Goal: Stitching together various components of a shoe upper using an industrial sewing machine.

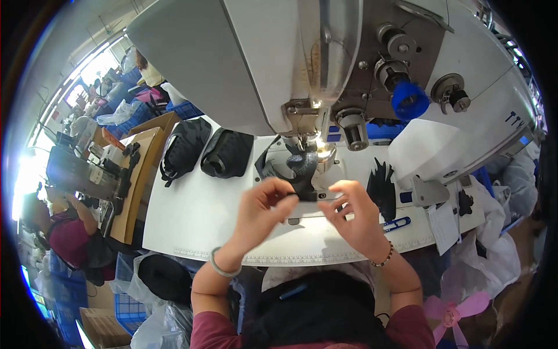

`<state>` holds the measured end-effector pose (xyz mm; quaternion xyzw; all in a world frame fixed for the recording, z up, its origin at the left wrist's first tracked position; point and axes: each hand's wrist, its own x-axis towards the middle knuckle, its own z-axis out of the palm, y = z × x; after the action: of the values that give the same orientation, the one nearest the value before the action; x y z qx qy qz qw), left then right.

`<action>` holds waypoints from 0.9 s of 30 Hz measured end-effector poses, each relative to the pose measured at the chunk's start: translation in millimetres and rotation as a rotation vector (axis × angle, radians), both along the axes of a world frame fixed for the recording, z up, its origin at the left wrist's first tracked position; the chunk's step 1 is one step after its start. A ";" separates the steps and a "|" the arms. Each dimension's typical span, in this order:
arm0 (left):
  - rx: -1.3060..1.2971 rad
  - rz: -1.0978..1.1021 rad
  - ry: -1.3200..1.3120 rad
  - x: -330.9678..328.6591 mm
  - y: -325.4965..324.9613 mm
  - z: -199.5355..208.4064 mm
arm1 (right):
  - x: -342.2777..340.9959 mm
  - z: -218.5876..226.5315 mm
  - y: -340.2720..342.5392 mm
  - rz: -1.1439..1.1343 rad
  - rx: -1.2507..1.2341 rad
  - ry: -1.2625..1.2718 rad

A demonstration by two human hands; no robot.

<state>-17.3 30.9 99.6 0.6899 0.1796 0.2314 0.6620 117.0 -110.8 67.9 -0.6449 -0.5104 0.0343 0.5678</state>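
A black fabric piece (302, 168) with a grey speckled patch lies under the needle area of the sewing machine (302, 119). My left hand (264, 209) is at its near edge, thumb and forefinger closed on what looks like that dark edge. Just right of the same edge is my right hand (353, 216), its fingers curved and apart, with nothing visible in them. To the right lies a bundle of black fabric strips (382, 189), and nearer me are blue thread snips (397, 224).
Two black sewn pieces (187, 148) (228, 152) sit left on the white table (186, 218). A ruler strip (290, 259) follows its front edge. A pink fan (450, 314) stands low at right. Another person (67, 235) works at far left.
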 end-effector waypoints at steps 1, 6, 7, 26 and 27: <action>0.012 0.036 -0.047 2.9 6.8 9.3 | 3.9 -1.0 6.8 0.046 -0.077 0.122; 0.017 0.107 -0.084 33.5 42.5 26.1 | -15.2 19.4 52.0 0.290 0.223 1.020; 0.008 0.102 -0.051 36.5 44.6 22.8 | -17.0 14.6 57.6 0.202 0.310 0.950; -0.154 0.141 -0.083 44.7 33.7 -4.1 | 0.9 -26.4 59.4 -0.105 0.285 -0.066; -0.153 0.140 -0.086 45.2 32.8 -3.6 | 1.1 -25.0 58.2 -0.122 0.274 -0.103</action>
<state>27.9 63.7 96.0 0.6124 0.2160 0.2921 0.7021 118.1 -52.6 42.9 -0.5921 -0.4987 -0.1033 0.6245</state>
